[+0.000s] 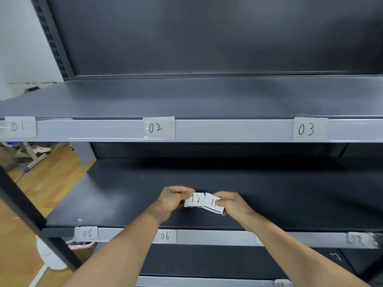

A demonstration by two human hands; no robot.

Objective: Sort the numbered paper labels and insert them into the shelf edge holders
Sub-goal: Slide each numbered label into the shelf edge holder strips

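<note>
Over the middle shelf, my left hand (173,200) pinches a white paper label marked 12 (194,200). Touching its right edge is a second label (213,205), tilted, held in my right hand (232,204), whose thumb hides part of its number. The upper shelf edge holder (238,130) carries labels 01 (18,126), 02 (158,128) and 03 (308,129). The middle shelf edge holder (217,237) shows 05 (86,233), 06 (165,236) and a blurred label (357,239) at the right. My forearms cross in front of this strip.
The dark grey shelving unit (207,96) fills the view, with a perforated upright (51,38) at the left. A lower shelf edge strip (207,281) runs at the bottom. Wooden floor (51,172) with a pink bin (83,246) and chair legs lies to the left.
</note>
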